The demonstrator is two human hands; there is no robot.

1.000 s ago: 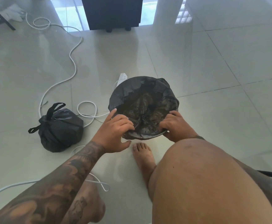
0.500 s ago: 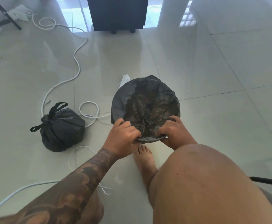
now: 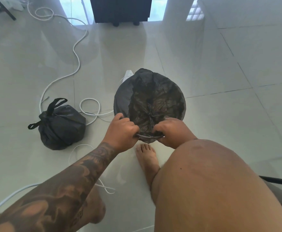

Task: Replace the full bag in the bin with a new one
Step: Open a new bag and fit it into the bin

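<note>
Bin (image 3: 120, 101) stands on the floor (image 3: 220, 67), just past a bare foot (image 3: 147, 158). New bag (image 3: 153, 97) is spread inside, its edge draped over the rim. Full bag (image 3: 61, 126), knotted, sits apart to the left among a white cable (image 3: 76, 52).

Left hand (image 3: 120, 133) and right hand (image 3: 172, 131) are both clenched on the bag edge at the near rim, close together.

Step judged: folding the edge over the rim. The film should be pulled evenly outward and down, slack worked round the rim, and thin plastic not overstretched. The far side looks bunched; it is best checked last.
</note>
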